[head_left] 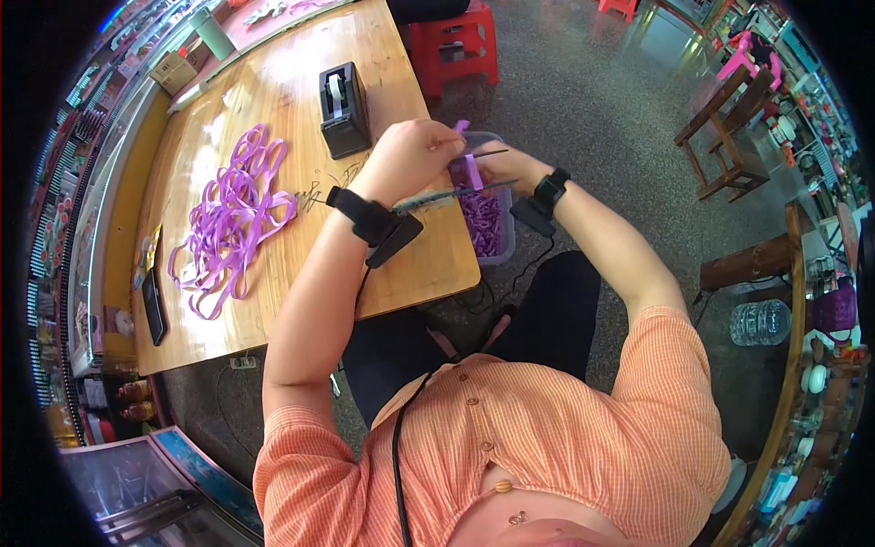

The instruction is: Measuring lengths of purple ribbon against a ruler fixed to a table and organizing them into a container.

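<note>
Over the table's right edge, my left hand [417, 153] is closed in a pinch on a short piece of purple ribbon [472, 173]. From the other side my right hand [512, 168] meets it, its fingers closed at the ribbon and partly hidden. A thin dark strip sticks out by the right fingers. Below both hands stretches a bundle of thin dark strips [447, 194]; what holds it I cannot make out. Under the hands, a clear plastic tub [507, 246] contains many small purple pieces [481, 223]. A loose heap of purple ribbon [232, 223] lies on the table.
A black tape dispenser [344, 128] stands on the wooden table [292, 273], with dark strips scattered near it. At the table's left lies a black phone-like object [155, 305]. Beyond are a red stool [460, 50], a wooden chair [725, 137] and a clear water jug [759, 323].
</note>
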`<state>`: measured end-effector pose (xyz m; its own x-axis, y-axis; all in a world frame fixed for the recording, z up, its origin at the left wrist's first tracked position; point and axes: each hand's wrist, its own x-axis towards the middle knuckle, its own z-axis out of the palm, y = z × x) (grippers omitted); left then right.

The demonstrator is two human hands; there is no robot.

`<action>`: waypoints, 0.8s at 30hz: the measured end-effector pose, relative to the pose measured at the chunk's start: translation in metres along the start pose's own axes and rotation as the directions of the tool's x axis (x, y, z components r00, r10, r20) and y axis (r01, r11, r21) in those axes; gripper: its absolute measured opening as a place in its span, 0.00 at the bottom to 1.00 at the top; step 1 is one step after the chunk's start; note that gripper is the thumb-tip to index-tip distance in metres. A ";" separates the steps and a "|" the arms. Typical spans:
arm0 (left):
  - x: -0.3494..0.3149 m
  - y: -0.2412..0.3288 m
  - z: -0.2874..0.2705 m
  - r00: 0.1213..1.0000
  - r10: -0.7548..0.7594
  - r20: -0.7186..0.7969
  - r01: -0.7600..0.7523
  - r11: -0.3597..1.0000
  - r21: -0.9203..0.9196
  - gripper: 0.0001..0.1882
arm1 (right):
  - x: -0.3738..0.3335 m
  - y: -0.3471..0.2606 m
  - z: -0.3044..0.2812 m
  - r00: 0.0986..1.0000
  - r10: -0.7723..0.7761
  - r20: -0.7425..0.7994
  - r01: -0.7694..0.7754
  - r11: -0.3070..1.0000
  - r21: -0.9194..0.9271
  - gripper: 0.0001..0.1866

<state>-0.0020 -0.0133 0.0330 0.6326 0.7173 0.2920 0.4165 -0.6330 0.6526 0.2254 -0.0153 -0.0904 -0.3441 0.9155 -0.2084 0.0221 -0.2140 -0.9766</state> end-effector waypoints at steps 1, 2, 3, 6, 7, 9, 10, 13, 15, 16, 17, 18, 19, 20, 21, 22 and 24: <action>0.002 -0.007 0.004 0.995 0.084 0.061 -0.090 0.992 0.088 0.11 | -0.008 0.006 0.002 0.992 0.022 0.121 -0.026 0.999 0.030 0.08; 0.003 -0.014 0.008 0.978 0.163 0.129 -0.183 0.968 0.169 0.12 | -0.016 0.013 0.005 0.970 0.039 0.239 -0.054 0.997 0.057 0.08; 0.002 -0.012 0.010 0.971 0.174 0.166 -0.212 0.946 0.247 0.13 | -0.026 0.016 0.017 0.962 0.246 0.117 -0.263 0.952 0.158 0.11; 0.003 -0.016 0.017 0.986 0.153 0.070 -0.166 0.951 0.262 0.13 | -0.053 0.012 0.039 0.932 0.361 -0.018 -0.360 0.931 0.066 0.15; 0.003 -0.016 0.018 0.985 0.154 0.073 -0.168 0.951 0.262 0.13 | -0.062 0.009 0.045 0.933 0.352 -0.080 -0.354 0.935 -0.019 0.16; 0.005 -0.016 0.018 0.989 0.092 0.116 -0.119 0.962 0.246 0.13 | -0.072 0.017 0.047 0.949 0.288 -0.126 -0.295 0.955 -0.038 0.15; 0.006 -0.017 0.018 0.988 0.097 0.119 -0.124 0.962 0.245 0.13 | -0.076 0.020 0.048 0.960 0.222 -0.170 -0.236 0.970 -0.063 0.15; 0.007 -0.013 0.017 0.979 0.166 0.119 -0.190 0.953 0.236 0.12 | -0.083 0.021 0.052 0.972 -0.050 -0.228 0.052 0.999 0.006 0.13; 0.005 -0.009 0.015 0.988 0.068 0.137 -0.090 0.983 0.158 0.11 | -0.081 0.015 0.052 0.972 -0.089 -0.217 0.080 0.995 -0.051 0.12; 0.005 -0.011 0.015 0.988 0.069 0.137 -0.091 0.983 0.161 0.11 | -0.079 0.011 0.054 0.972 -0.127 -0.199 0.107 0.988 -0.108 0.12; 0.004 -0.014 0.016 0.987 0.095 0.126 -0.116 0.979 0.169 0.11 | -0.076 0.009 0.059 0.972 -0.130 -0.198 0.110 0.988 -0.108 0.12; 0.004 -0.015 0.016 0.986 0.122 0.116 -0.142 0.974 0.176 0.11 | -0.074 0.006 0.067 0.954 -0.155 -0.255 0.128 0.984 -0.120 0.11; 0.004 -0.015 0.015 0.986 0.123 0.115 -0.142 0.973 0.180 0.11 | -0.072 0.004 0.071 0.934 -0.180 -0.310 0.145 0.980 -0.133 0.11; 0.003 -0.016 0.016 0.986 0.111 0.126 -0.132 0.976 0.174 0.11 | -0.067 0.011 0.072 0.933 -0.183 -0.308 0.148 0.980 -0.133 0.11; 0.005 -0.014 0.018 0.985 0.104 0.139 -0.126 0.978 0.166 0.11 | -0.061 0.023 0.068 0.919 -0.232 -0.320 0.177 0.965 -0.192 0.11; 0.005 -0.014 0.018 0.985 0.104 0.138 -0.127 0.978 0.168 0.11 | -0.058 0.029 0.068 0.904 -0.279 -0.324 0.204 0.947 -0.248 0.12; 0.004 -0.015 0.018 0.985 0.110 0.135 -0.132 0.976 0.172 0.11 | -0.059 0.035 0.067 0.915 -0.234 -0.327 0.167 0.961 -0.220 0.12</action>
<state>0.0057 -0.0062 0.0114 0.7566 0.5978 0.2649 0.4352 -0.7628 0.4783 0.1839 -0.1000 -0.1088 -0.0128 0.9997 0.0203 0.1703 0.0221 -0.9851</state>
